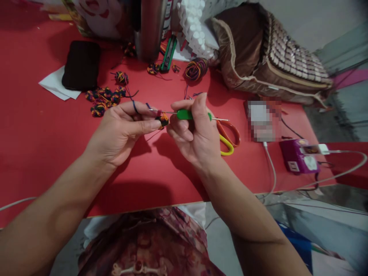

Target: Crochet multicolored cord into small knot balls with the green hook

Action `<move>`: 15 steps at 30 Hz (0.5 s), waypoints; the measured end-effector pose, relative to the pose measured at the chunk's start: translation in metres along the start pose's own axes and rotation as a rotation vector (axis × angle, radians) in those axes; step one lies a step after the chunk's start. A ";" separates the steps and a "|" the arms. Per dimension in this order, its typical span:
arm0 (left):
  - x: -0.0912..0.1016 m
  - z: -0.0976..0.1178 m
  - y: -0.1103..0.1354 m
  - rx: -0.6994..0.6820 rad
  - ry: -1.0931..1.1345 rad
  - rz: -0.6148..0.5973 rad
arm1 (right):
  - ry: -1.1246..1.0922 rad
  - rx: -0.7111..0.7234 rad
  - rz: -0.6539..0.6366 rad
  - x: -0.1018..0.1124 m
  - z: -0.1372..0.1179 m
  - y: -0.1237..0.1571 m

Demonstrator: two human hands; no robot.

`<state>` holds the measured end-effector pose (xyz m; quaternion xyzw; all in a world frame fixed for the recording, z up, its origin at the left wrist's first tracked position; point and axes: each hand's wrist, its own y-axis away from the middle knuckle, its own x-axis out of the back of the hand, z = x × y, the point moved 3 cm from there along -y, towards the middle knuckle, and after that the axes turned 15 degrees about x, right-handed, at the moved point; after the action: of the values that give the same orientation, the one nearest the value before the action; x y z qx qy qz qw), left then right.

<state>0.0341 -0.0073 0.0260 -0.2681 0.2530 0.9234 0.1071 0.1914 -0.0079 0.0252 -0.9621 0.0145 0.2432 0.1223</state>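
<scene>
My left hand (123,128) pinches a small multicoloured crochet piece (162,119) between thumb and fingers, and dark yarn (134,105) loops round one of its fingers. In my right hand (197,130) is a crochet hook (184,114) with a green grip, its metal tip reaching left over the piece. Whether the tip sits inside a stitch I cannot tell. Behind the left hand lies a pile of crocheted pieces (105,99), with a small yarn ball (121,78) beside it. Scissors (230,134) with orange and yellow handles lie partly hidden behind my right hand.
On the red table (129,199) lie a black case (81,65) on white paper, a green box cutter (168,53) and a larger yarn ball (196,69). A metal flask (149,30) and brown beaded cushion (267,57) stand behind. Cables run from a purple power block (297,157) at right.
</scene>
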 end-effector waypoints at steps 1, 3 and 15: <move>0.000 0.000 0.000 0.000 0.001 0.008 | -0.022 0.000 0.006 -0.001 -0.001 0.000; -0.001 -0.001 0.000 0.010 -0.004 0.024 | -0.046 -0.004 0.012 -0.002 0.000 -0.001; 0.001 -0.001 -0.003 0.037 0.011 -0.024 | -0.053 -0.024 0.000 0.000 0.002 -0.001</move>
<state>0.0345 -0.0051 0.0232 -0.2740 0.2676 0.9157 0.1219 0.1907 -0.0063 0.0233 -0.9568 0.0085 0.2687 0.1109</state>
